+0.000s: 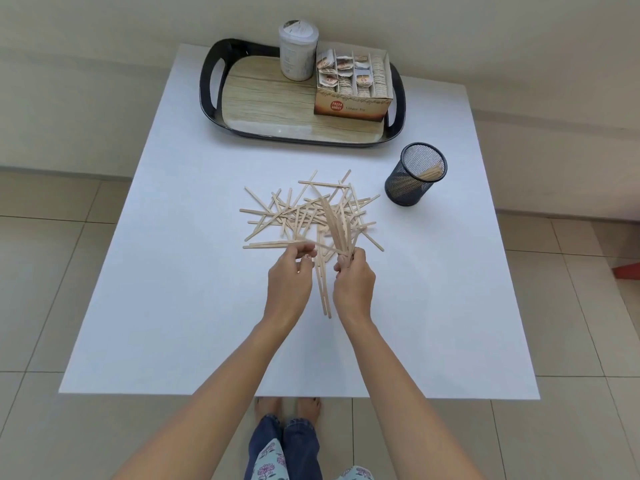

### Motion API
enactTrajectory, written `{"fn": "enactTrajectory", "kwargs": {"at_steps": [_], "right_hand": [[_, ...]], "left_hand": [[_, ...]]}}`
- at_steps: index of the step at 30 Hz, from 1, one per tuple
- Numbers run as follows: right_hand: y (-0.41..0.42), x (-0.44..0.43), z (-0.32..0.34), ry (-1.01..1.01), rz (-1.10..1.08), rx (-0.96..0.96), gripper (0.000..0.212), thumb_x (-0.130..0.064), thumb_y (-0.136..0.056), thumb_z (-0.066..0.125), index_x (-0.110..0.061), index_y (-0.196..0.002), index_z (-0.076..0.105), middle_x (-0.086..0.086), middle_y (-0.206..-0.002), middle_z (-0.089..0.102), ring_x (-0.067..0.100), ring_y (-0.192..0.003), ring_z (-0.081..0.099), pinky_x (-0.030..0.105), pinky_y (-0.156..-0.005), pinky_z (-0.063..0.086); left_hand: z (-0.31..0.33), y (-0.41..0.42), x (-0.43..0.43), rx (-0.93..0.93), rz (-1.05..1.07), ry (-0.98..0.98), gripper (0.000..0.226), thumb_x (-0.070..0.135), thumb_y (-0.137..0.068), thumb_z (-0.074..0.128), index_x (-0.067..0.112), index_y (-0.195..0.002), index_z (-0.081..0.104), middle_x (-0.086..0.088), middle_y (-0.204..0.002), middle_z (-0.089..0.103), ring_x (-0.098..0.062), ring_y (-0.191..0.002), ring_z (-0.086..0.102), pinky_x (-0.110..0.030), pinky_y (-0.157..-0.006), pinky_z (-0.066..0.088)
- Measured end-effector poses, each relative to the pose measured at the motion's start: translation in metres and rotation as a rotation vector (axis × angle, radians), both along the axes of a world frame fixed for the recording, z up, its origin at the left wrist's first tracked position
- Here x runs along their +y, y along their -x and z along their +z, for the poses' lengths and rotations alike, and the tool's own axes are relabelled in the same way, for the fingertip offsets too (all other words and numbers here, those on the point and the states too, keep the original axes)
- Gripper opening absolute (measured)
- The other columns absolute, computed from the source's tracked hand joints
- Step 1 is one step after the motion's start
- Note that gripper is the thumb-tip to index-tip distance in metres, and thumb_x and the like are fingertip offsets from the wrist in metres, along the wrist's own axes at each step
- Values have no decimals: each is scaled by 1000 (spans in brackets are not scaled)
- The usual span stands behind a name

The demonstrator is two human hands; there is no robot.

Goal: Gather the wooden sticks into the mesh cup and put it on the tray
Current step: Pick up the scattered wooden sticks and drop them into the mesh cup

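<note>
Open counter lay right of the mesh cup and nearer than it. Left of the cup, scattered sticks crowded close. Beyond it a bare strip met the tray, where tea box and canister blocked the cup-side end; the farther end lay free.

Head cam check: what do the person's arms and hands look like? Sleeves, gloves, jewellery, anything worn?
Nothing worn that I can see. The left hand and right hand have no gloves, rings or watch. The left forearm and right forearm are uncovered down to the frame edge, with no sleeves, bands or markings in view. The nails are too small to judge.
</note>
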State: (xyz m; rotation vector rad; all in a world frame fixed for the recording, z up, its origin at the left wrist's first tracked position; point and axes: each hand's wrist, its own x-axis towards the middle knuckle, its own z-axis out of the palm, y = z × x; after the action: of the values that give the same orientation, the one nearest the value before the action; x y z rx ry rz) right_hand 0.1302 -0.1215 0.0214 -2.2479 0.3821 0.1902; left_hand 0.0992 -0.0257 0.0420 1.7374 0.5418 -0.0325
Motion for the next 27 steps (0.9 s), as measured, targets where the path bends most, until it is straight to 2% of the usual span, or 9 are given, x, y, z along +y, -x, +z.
{"fn": "enactTrajectory", "kwargs": {"at_steps": [6, 10, 13, 16, 19, 22, 23, 25, 27], "right_hand": [[0, 1, 2, -143, -5, -121, 14, 1, -97, 33, -5, -95, 45, 14, -94, 59, 18, -80, 50, 26, -67, 37], [-1, 7, 10, -292, -18, -216, 17, -7, -99, 33, -20, -90, 39, 11, -84, 57, 22, -72, 50, 26, -62, 40], [-3, 9, 14, -347, 32, -294, 24, -18, -100, 40, -40, -92, 40, 10, -100, 65, 19, -86, 60, 23, -71, 47], [-2, 10, 17, -487, 58, -283, 9, -44, -98, 39, -43, -100, 48, 1, -115, 66, 9, -102, 62, 26, -82, 48], [2, 12, 14, -552, 1, -206, 80, -90, -70, 35, -25, -112, 56, 11, -117, 59, 22, -109, 58, 40, -87, 51], [7, 8, 5, -542, -5, -192, 100, -98, -61, 32, -18, -116, 52, 14, -121, 55, 24, -111, 56, 40, -89, 51], [8, 6, 1, -523, 5, -188, 92, -95, -66, 32, -19, -116, 51, 13, -122, 55, 24, -111, 56, 40, -90, 50], [10, 2, -4, -475, 13, -198, 52, -72, -86, 38, -30, -115, 46, 8, -122, 56, 21, -107, 57, 43, -92, 50], [10, 1, -5, -449, 28, -206, 27, -54, -85, 39, -34, -103, 42, 6, -111, 57, 14, -91, 56, 32, -77, 51]], "left_hand": [[14, -23, -5, -68, -32, -47, 33, 15, -98, 44, 20, -131, 47, 8, -126, 58, -7, -105, 58, -4, -74, 38], [29, -34, -9, -192, -127, -48, 54, 9, -98, 42, 28, -147, 29, 7, -140, 48, -7, -110, 56, -2, -81, 38], [41, -35, -12, -340, -191, -45, 69, 0, -94, 41, 32, -151, 19, 3, -147, 42, -10, -123, 54, -20, -94, 45], [49, -33, -17, -432, -241, -54, 71, -8, -88, 40, 22, -150, 23, 0, -146, 44, -15, -131, 48, -29, -100, 46], [45, -31, -21, -422, -277, -10, 61, -7, -89, 44, 17, -143, 31, -1, -141, 50, -10, -130, 49, -38, -106, 44], [38, -28, -22, -374, -300, -8, 54, -9, -89, 42, 16, -137, 38, 2, -137, 53, -7, -129, 49, -38, -106, 43], [35, -28, -22, -365, -311, -7, 53, -9, -90, 41, 15, -137, 38, 2, -137, 54, -6, -128, 49, -35, -105, 43], [31, -25, -23, -356, -344, -13, 54, -11, -89, 40, 16, -136, 38, 2, -136, 54, -1, -127, 49, -27, -104, 43], [27, -23, -25, -340, -379, -24, 58, -13, -87, 38, 18, -137, 37, 3, -135, 55, 1, -127, 48, -21, -102, 42]]}}
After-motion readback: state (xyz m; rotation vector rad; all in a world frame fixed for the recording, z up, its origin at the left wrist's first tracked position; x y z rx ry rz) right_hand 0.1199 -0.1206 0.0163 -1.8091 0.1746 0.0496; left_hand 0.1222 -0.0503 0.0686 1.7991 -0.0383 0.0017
